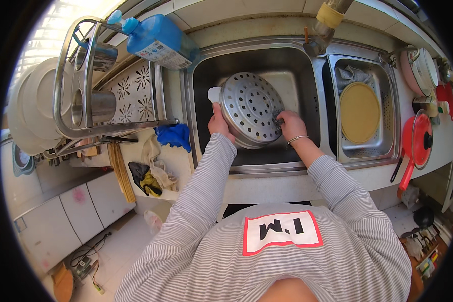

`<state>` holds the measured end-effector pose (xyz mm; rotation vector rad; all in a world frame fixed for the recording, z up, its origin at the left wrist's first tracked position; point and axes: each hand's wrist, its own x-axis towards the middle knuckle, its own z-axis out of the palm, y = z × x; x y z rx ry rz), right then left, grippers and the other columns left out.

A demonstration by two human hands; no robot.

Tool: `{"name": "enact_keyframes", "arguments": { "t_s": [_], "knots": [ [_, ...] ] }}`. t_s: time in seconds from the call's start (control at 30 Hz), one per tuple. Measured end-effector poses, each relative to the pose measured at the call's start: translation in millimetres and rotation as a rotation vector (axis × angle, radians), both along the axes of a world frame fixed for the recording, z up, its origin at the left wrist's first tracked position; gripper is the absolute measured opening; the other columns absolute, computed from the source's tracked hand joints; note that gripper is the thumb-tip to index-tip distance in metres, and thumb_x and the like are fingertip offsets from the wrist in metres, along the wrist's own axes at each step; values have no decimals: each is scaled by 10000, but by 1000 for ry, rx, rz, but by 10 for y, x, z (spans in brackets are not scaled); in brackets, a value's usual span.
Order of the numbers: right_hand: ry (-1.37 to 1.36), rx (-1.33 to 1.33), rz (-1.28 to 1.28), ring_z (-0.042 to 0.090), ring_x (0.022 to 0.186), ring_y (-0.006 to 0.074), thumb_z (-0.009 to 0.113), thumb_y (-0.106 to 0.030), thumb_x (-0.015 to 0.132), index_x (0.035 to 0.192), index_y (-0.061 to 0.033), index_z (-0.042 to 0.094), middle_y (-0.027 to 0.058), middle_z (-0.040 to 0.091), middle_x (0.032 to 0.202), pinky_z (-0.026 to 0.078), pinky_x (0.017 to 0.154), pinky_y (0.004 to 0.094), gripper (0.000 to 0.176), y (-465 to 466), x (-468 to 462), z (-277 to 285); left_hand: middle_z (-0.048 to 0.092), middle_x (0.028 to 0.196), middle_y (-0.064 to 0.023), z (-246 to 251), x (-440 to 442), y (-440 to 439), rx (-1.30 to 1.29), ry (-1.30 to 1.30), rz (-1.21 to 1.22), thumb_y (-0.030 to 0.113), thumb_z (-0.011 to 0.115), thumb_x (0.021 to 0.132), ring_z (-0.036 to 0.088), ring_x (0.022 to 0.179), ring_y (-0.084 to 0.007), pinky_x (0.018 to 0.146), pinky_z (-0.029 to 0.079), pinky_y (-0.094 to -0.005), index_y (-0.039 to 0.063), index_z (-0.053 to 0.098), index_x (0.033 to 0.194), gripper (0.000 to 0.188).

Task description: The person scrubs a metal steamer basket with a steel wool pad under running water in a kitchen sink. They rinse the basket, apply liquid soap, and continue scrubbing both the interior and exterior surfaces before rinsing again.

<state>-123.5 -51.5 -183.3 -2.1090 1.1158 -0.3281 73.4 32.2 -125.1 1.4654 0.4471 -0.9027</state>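
A metal steamer pot point(251, 107) with a perforated base is tilted inside the large sink basin point(294, 154). My left hand point(219, 122) grips its left side, just below a white handle point(213, 94) that juts from the rim. In my right hand point(291, 126) is a steel wool scourer point(277, 120), pressed against the right edge of the perforated base. The far side of the pot and part of the scourer are hidden.
A small basin point(390, 113) at the right holds a round tan board point(359, 113) and a grey cloth point(353, 75). Left stand a blue detergent bottle point(160, 41) and a metal dish rack point(113, 130). A red pan point(413, 139) lies right. The faucet point(321, 36) overhangs the sink.
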Motion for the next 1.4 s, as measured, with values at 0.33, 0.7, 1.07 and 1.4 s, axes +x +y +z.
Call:
{"name": "enact_keyframes", "arguments": {
  "t_s": [0.33,0.7,1.07,1.4],
  "knots": [
    [-463,-136,180,551,915,297,628,44,661,855,-102,626,59,624,908,473,801,387,243,16,1014,815,633,1099,-107,-107,-81,-110,53,5,-28,486,500,943,629,958,-243,830,514,-393,30,562,1169,512],
    [-394,-79,372,554,902,294,619,68,649,846,-92,625,54,615,892,478,798,381,254,145,434,787,633,1120,-115,-142,27,-76,42,110,17,502,540,916,626,989,-256,865,512,-414,29,571,1171,538],
    [-240,1,424,552,935,288,619,15,704,862,-114,623,49,606,874,481,818,391,204,115,208,712,652,1037,-117,-114,65,-11,60,159,72,481,582,901,641,895,-246,802,528,-400,-3,594,1093,521],
    [-245,-170,211,560,932,285,611,-23,716,875,-113,653,64,627,909,484,801,396,188,-228,1104,417,648,1054,-117,-104,-68,19,85,83,-10,481,562,912,633,921,-234,817,515,-378,1,588,1114,522]
  ]
}}
